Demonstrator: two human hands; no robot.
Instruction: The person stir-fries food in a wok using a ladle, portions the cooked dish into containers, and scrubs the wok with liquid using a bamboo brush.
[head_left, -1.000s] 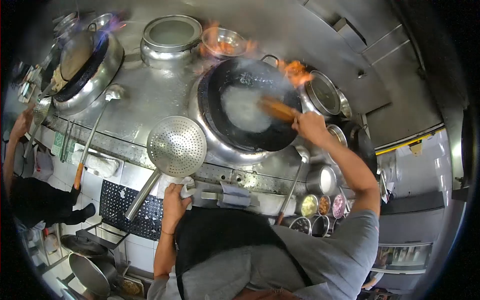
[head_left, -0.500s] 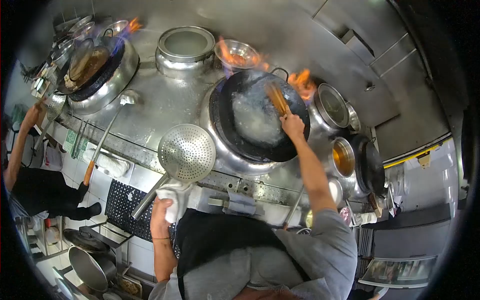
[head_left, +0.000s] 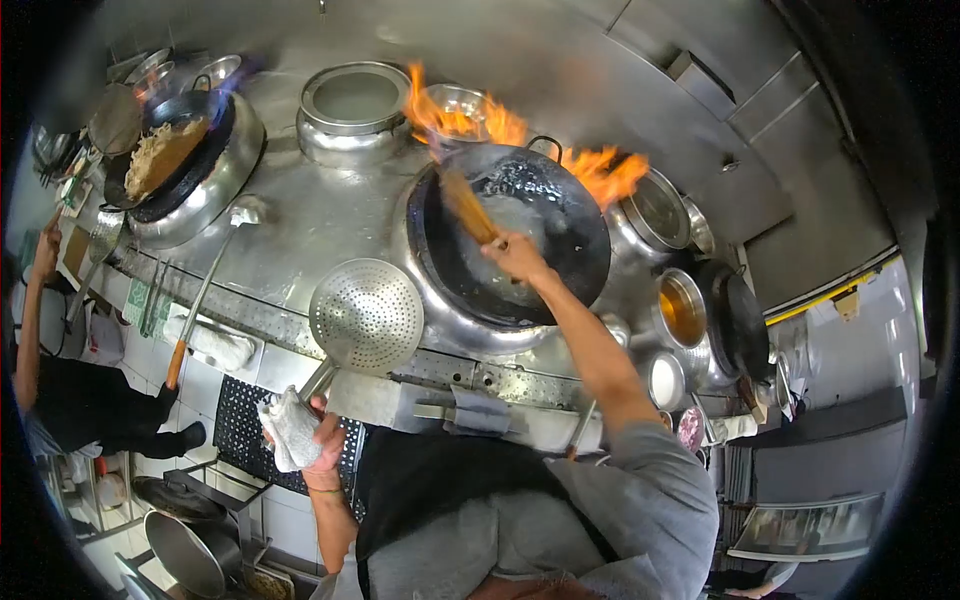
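My right hand [head_left: 518, 258] is closed around a bamboo wok brush [head_left: 465, 205], reaching over the large black wok [head_left: 585, 255]. The brush's bristles are at the wok's left inner wall, and some whitish water [head_left: 515, 215] lies inside. My left hand [head_left: 326, 455] grips a bunched white cloth [head_left: 290, 430] in front of the black apron. Just above that hand lies a perforated skimmer [head_left: 366, 315], its handle running down toward the cloth, where its lower part is hidden.
Flames [head_left: 605, 175] rise behind the wok. To the left, another wok [head_left: 165, 160] holds food, near a co-worker's arm [head_left: 35, 300]. A ladle [head_left: 215, 265] lies across the counter. A lidded-looking steel pot [head_left: 355, 100] stands behind, and a pot of amber liquid [head_left: 682, 310] at right.
The brush has swept from the wok's right side to its left, and less foamy water shows. My left hand and cloth have turned and moved slightly down. The flames have grown.
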